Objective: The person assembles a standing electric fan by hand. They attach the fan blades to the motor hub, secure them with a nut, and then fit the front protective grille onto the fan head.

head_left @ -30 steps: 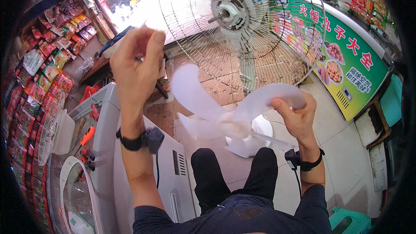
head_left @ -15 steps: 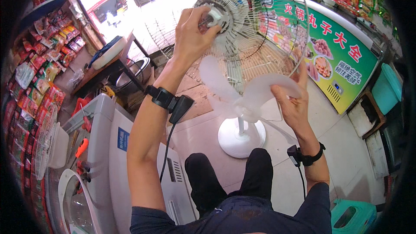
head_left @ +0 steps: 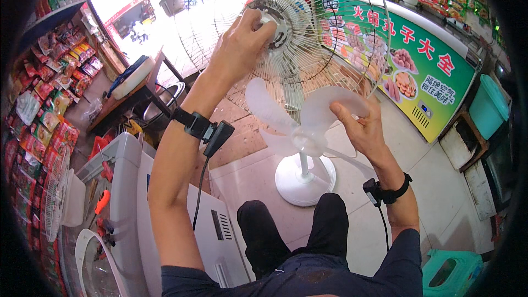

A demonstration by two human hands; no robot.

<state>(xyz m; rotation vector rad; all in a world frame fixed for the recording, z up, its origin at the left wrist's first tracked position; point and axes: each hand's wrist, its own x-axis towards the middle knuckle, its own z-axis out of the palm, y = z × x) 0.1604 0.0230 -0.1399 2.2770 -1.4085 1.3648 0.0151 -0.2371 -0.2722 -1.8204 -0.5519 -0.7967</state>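
A wire fan grille (head_left: 308, 55) stands in front of me, with a grey ring and a small white plastic part (head_left: 269, 25) at its centre. My left hand (head_left: 242, 44) has its thumb and fingers closed round that white part. Below the grille, the whitish translucent fan blades (head_left: 272, 104) are apart from the hub ring. My right hand (head_left: 360, 126) holds them by one blade, thumb on the near face and the other fingers partly hidden behind it. The round white fan base (head_left: 305, 181) stands on the floor beyond my knees.
At left is a grey-white cabinet (head_left: 124, 187) with an orange-handled tool (head_left: 102, 202) and a white ring (head_left: 85, 253) on top. Another wire grille (head_left: 55, 198) leans by snack packets (head_left: 52, 110). A green freezer (head_left: 423, 66) is at right; a teal stool (head_left: 451, 269) stands lower right.
My left hand has turned, its fingers drawn closer round the white part. My right hand and the blades have shifted slightly left. The whole view has moved a little.
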